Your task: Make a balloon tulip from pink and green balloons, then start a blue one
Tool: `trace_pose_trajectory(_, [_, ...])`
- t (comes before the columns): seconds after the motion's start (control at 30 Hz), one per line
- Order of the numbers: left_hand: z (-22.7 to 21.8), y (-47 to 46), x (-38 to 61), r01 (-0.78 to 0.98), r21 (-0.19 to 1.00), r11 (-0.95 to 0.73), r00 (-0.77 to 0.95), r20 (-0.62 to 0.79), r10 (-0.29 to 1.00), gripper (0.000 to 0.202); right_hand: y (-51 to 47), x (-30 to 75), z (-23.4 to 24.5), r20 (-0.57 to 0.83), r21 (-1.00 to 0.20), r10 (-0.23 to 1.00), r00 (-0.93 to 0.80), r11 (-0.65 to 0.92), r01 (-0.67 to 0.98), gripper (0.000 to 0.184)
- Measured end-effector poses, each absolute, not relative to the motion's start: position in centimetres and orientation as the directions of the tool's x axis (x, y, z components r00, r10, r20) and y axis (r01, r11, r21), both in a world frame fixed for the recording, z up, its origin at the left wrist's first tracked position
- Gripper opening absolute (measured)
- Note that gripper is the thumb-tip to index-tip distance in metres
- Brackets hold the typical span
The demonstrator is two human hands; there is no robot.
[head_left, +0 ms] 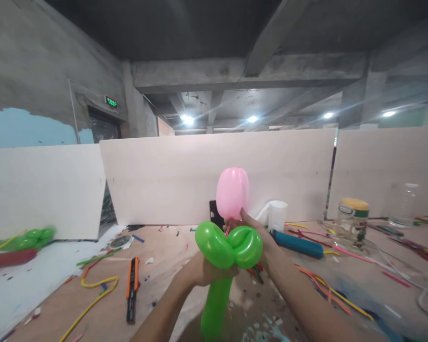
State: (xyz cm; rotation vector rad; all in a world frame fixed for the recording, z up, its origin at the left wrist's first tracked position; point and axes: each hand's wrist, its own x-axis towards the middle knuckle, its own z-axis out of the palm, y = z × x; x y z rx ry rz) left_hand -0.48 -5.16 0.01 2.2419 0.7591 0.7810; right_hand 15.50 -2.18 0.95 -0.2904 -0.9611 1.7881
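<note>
A green twisting balloon (217,308) is bent into two rounded loops at its top, and a long straight length runs down from them. My left hand (214,271) is closed around it just beneath the loops. Above stands a pink balloon (232,192), rounded and ribbed, with a thin twisted pink end dropping between the green loops. My right hand (239,219) pinches at the base of the pink balloon, thumb raised along its side. The loops cover part of both hands' fingers.
An orange and black utility knife (132,289) lies left on the paper-covered table. To the right are a blue balloon pump (298,243), a white paper roll (277,216) and a yellow-lidded jar (353,223). Uninflated balloons (100,282) and scraps are scattered about. White panels (185,180) stand behind.
</note>
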Motion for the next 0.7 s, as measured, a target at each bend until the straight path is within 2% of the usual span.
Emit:
trace_pose_trajectory(0.1, [0.3, -5.0, -1.0, 0.284, 0.753, -0.593, 0.641, 0.311, 0.702, 0.019, -2.3, 15.3, 0.8, 0.186, -0.702, 0.864, -0.468, -0.216, -0.679, 0.033])
trace_pose_trajectory(0.27, [0.3, -4.5, -1.9, 0.315, 0.792, -0.523, 0.557, 0.292, 0.778, 0.023, -1.9, 15.9, 0.9, 0.214, -0.704, 0.901, -0.377, -0.125, -0.699, 0.031])
trace_pose_trajectory(0.37, [-0.1, -4.0, -1.8, 0.279, 0.841, -0.463, 0.472, 0.3, 0.829, 0.024, -1.4, 16.8, 1.2, 0.292, -0.694, 0.915, -0.278, 0.003, -0.72, 0.03])
trace_pose_trajectory(0.5, [-0.6, -3.4, -1.3, 0.309, 0.844, -0.439, 0.385, 0.311, 0.869, 0.025, -1.1, 17.8, 1.8, 0.398, -0.613, 0.915, 0.063, 0.317, -0.723, 0.02])
trace_pose_trajectory(0.57, [-0.8, -2.9, -1.2, 0.327, 0.819, -0.471, 0.275, 0.394, 0.877, 0.022, -1.3, 18.1, 2.1, 0.462, -0.59, 0.867, 0.185, 0.456, -0.666, 0.018])
trace_pose_trajectory(0.63, [-0.8, -2.5, -1.3, 0.309, 0.811, -0.497, 0.111, 0.488, 0.866, 0.029, -1.8, 18.2, 2.5, 0.526, -0.581, 0.816, 0.24, 0.551, -0.598, 0.018])
trace_pose_trajectory(0.7, [-0.7, -2.1, -1.7, 0.272, 0.831, -0.485, -0.001, 0.505, 0.863, 0.042, -2.3, 18.2, 3.0, 0.554, -0.586, 0.797, 0.241, 0.579, -0.567, 0.019])
